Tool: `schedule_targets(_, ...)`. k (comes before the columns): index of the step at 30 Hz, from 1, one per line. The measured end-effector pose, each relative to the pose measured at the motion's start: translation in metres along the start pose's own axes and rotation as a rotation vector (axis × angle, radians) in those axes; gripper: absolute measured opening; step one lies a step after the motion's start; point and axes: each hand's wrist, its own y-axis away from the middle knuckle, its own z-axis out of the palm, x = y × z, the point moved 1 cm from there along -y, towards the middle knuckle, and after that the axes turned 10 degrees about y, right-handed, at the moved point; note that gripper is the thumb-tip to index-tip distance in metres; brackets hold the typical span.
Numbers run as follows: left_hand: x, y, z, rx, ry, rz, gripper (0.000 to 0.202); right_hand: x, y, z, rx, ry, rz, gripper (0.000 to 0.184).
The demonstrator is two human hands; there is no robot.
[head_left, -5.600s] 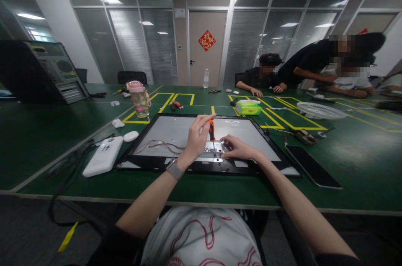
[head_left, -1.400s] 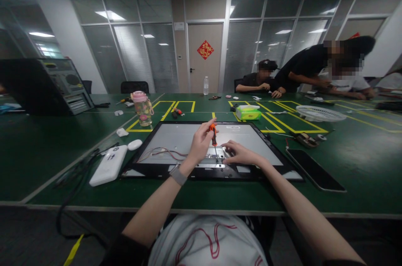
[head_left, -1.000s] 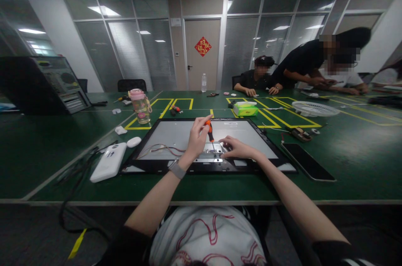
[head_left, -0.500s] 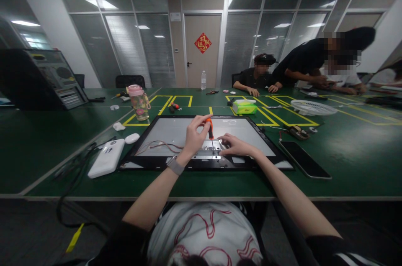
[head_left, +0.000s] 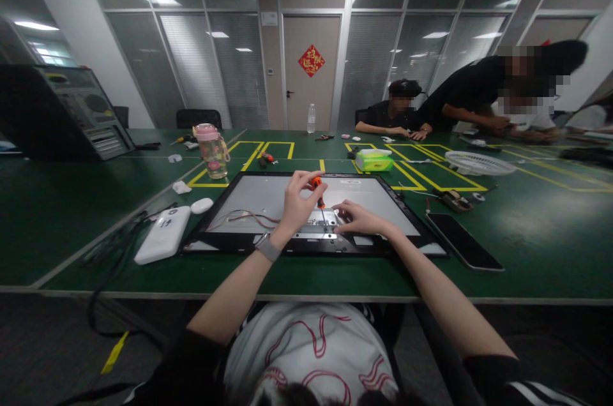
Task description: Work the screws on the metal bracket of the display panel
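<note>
My left hand [head_left: 301, 203] is closed round the orange-and-black handle of a screwdriver [head_left: 318, 186], which stands nearly upright. Its thin shaft runs down to a silver metal bracket [head_left: 313, 222] near the front edge of a display panel [head_left: 268, 192]. The panel lies flat, grey-backed with a black frame. At the bracket's right end rests my right hand [head_left: 360, 219], fingers bent, thumb and forefinger apart. Whether its fingertips press on the bracket is hard to see. Thin wires [head_left: 246, 214] cross the panel to the left of the bracket. The screwdriver's tip is too small to make out clearly.
A white power bank [head_left: 163, 235] and a small white case [head_left: 202, 206] lie left of the panel. A phone [head_left: 464, 241] lies to the right. Beyond are a pink-lidded bottle [head_left: 212, 154], a green pack [head_left: 374, 161] and a white fan grille [head_left: 479, 163]. People sit and lean at the far right.
The whole view has shifted slightly. My left fingers have changed their hold on the screwdriver handle, with the thumb now further across it. My right hand stays beside the bracket.
</note>
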Motion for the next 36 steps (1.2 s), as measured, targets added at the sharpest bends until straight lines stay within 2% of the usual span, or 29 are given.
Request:
schedule_targets(5,0.002,0.001,0.0,-0.114,0.147,-0.043,0.032,-0.004,0.001,-0.001,0.006,0.004,-0.001,0.066)
schedule_targets(12,0.008,0.004,0.002,-0.02,-0.055,0.091,0.022,-0.007,0.002,-0.004,-0.002,0.014,0.013,0.065)
schedule_targets(17,0.003,0.001,0.0,-0.092,0.08,0.009,0.031,-0.005,0.002,-0.002,-0.002,0.005,0.002,0.065)
schedule_targets(23,0.001,0.001,0.0,0.004,0.064,-0.025,0.023,-0.005,0.002,-0.003,-0.001,0.014,0.004,0.067)
schedule_targets(30,-0.003,0.001,0.004,-0.044,0.19,-0.103,0.028,0.002,0.0,0.001,0.003,0.018,0.003,0.067)
schedule_targets(34,-0.001,0.0,0.002,0.019,0.074,-0.075,0.023,0.003,0.0,0.001,0.012,0.005,0.004,0.066)
schedule_targets(36,0.0,0.0,0.001,0.012,0.036,-0.049,0.021,0.002,0.0,0.001,0.015,0.007,-0.004,0.066)
